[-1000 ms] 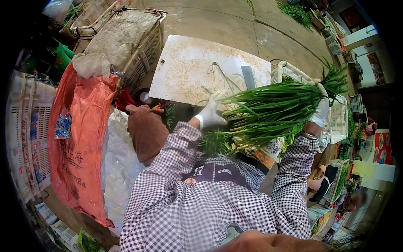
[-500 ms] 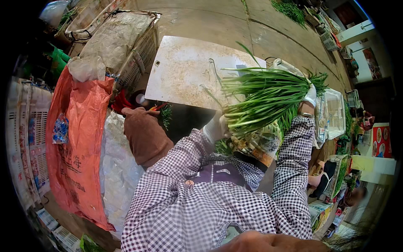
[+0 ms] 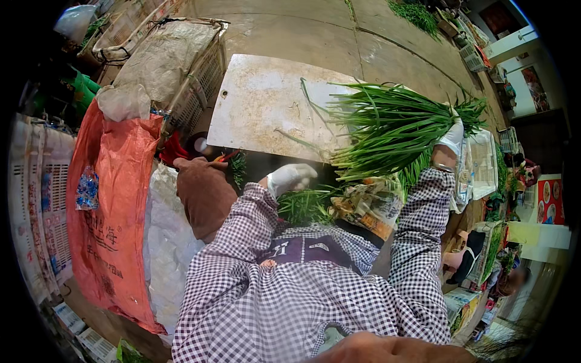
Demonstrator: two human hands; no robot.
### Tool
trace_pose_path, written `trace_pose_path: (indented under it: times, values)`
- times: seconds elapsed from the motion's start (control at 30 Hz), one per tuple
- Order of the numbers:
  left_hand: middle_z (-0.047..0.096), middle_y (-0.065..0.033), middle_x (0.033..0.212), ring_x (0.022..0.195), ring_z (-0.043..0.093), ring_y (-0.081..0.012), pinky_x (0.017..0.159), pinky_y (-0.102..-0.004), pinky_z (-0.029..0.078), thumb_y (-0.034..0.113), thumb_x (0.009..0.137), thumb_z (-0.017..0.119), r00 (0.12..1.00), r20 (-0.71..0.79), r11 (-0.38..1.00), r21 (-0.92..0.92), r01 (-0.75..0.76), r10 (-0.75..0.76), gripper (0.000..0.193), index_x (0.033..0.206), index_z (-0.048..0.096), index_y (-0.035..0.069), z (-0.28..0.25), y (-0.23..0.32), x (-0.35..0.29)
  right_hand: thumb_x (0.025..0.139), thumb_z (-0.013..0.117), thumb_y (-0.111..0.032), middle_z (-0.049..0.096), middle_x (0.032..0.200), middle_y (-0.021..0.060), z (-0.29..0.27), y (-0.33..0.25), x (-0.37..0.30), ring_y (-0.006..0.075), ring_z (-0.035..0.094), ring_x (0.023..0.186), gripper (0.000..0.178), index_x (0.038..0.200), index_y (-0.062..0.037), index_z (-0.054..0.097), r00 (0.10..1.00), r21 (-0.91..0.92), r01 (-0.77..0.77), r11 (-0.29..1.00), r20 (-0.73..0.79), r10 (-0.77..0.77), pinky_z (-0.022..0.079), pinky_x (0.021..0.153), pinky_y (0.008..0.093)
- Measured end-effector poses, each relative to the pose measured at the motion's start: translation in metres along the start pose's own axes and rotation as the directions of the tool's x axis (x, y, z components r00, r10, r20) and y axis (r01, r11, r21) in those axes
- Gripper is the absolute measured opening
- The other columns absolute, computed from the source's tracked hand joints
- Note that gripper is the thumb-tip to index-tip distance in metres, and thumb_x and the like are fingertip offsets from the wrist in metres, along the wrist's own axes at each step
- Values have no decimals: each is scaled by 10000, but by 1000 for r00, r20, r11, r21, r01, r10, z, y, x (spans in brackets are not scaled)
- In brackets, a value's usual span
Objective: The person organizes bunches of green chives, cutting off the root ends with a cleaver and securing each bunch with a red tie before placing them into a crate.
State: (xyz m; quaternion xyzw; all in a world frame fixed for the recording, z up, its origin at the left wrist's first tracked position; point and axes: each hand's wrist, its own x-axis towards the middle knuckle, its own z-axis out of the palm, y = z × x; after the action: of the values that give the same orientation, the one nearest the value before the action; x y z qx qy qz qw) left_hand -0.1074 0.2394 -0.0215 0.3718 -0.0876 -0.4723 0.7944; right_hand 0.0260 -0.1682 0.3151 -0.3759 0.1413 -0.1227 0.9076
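A large bunch of long green Chinese chives (image 3: 393,130) lies sideways over the right end of a stained white board (image 3: 260,100). My right hand (image 3: 452,134), in a white glove, is closed round the bunch near its right end; the leaves hide part of the fingers. Apart from the bunch, my left hand (image 3: 293,178), also gloved in white, is over my lap with loosely bent fingers and nothing visible in them. Below it lie loose green leaves (image 3: 302,206). Two thin stray leaves rest on the board. Crumpled printed wrapping (image 3: 367,209) sits under the bunch.
To the left, a brown cloth-covered shape (image 3: 206,196) stands near a large orange-red sack (image 3: 118,212). A plastic-covered crate (image 3: 172,66) is behind them. White baskets (image 3: 483,163) stand right of my right hand. More greens (image 3: 414,17) lie on the far floor.
My left hand has let go of the chives' left end and moved left and down toward me. My right hand and the bunch have shifted slightly right, and the leaves have spread.
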Motion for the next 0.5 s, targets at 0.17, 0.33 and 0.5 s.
trace_pose_path:
  times: [0.17, 0.33, 0.5]
  values:
    - [360, -161, 1517, 1378, 377, -328, 1083, -402, 380, 394, 872, 622, 803, -461, -84, 881, 465, -378, 613, 1414, 480, 147, 116, 77, -15, 889, 579, -53, 688, 922, 104, 8, -2, -32, 208, 667, 831, 112, 977, -17, 639, 975, -164, 218, 962, -17, -224, 562, 799, 340]
    - [696, -142, 1051, 960, 663, -258, 826, -337, 517, 272, 864, 686, 695, -615, 664, 700, 263, 373, 331, 1121, 681, 64, 128, 67, 10, 887, 580, -41, 681, 909, 99, 40, 12, -49, 204, 660, 836, 83, 947, -28, 636, 988, -25, 156, 988, -14, -156, 552, 813, 329]
    - [624, -97, 1121, 1018, 604, -180, 829, -316, 512, 152, 834, 737, 816, -433, 923, 213, -319, 382, 446, 1234, 571, 46, 136, 70, 38, 898, 567, -57, 673, 928, 89, 47, 24, -54, 199, 653, 857, 93, 965, -39, 629, 985, -114, 168, 979, -15, -171, 551, 820, 338]
